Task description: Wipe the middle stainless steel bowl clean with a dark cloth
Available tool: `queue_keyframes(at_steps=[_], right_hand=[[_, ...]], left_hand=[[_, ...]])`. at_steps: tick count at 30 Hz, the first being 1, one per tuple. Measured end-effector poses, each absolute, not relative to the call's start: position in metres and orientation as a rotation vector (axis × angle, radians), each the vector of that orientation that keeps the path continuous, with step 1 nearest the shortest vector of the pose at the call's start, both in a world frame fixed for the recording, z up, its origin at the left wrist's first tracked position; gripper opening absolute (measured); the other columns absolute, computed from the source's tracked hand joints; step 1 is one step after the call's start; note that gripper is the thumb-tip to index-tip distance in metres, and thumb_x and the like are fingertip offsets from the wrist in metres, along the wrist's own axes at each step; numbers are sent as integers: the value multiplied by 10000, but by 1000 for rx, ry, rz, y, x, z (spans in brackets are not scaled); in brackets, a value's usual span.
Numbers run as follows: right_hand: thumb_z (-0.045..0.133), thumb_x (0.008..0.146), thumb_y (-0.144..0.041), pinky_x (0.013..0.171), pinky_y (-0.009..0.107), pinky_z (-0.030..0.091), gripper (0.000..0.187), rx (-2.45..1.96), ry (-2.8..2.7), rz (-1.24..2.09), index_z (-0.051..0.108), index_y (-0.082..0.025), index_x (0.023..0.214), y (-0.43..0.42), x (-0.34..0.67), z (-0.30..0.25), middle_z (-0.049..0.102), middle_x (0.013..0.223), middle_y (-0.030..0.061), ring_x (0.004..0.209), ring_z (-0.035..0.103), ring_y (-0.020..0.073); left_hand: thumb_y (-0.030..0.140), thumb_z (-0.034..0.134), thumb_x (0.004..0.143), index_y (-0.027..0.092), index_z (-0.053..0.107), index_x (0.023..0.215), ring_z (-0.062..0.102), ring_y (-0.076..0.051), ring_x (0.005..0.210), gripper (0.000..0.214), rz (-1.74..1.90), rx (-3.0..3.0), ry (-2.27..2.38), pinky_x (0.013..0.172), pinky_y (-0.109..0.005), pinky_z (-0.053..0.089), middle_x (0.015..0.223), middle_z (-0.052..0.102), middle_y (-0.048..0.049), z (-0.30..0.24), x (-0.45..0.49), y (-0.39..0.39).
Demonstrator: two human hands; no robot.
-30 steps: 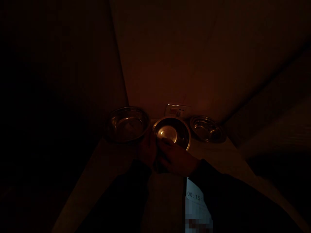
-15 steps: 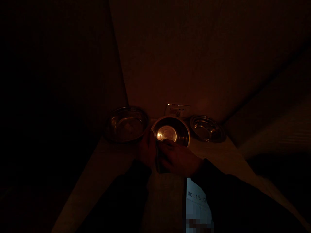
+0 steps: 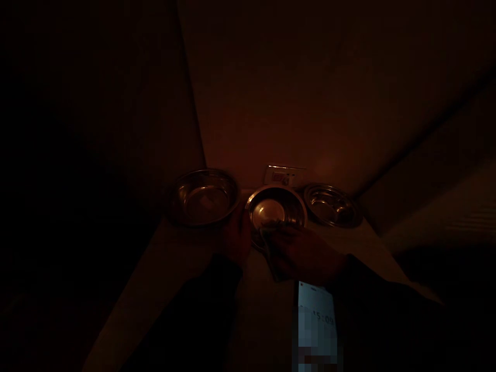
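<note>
The scene is very dark. A shiny steel bowl (image 3: 276, 211) stands in the middle of a pale counter (image 3: 163, 279). My left hand (image 3: 236, 238) grips its near left rim. My right hand (image 3: 304, 253) is closed on a dark cloth (image 3: 273, 256) that hangs at the bowl's near rim. Both sleeves are dark.
A larger steel bowl (image 3: 203, 198) stands to the left and a shallower steel dish (image 3: 332, 205) to the right. A wall socket (image 3: 284, 175) sits behind them. A lit phone screen (image 3: 316, 320) lies near the counter's front edge. Walls close in on both sides.
My right hand has shifted right with the cloth, from the bowl's near left side to its near rim. The left hand still holds the bowl.
</note>
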State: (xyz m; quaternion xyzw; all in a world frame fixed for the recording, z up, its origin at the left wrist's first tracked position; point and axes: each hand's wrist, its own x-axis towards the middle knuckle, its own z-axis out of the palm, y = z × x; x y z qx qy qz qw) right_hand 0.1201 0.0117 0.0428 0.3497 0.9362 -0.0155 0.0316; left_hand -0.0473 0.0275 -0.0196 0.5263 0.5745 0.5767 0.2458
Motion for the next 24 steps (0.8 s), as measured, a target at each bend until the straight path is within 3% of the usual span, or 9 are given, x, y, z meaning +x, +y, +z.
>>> queue_keyframes(at_steps=[12, 24], right_hand=[[531, 881, -311, 996, 458, 393, 401, 1087, 2920, -91, 576, -87, 1211, 11, 116, 42, 626, 1175, 163, 1111, 535, 293], [485, 904, -282, 1022, 442, 406, 386, 1124, 3059, -203, 551, -73, 1222, 12, 96, 28, 584, 1260, 154, 1207, 460, 292]], left_hand=[[338, 398, 919, 186, 588, 1212, 534, -211, 1226, 381, 1583, 1402, 1588, 1048, -370, 400, 1264, 627, -84, -17, -46, 28], [348, 392, 916, 182, 572, 1235, 539, -209, 1221, 402, 1563, 1338, 1616, 1022, -335, 423, 1292, 607, -87, -18, -48, 28]])
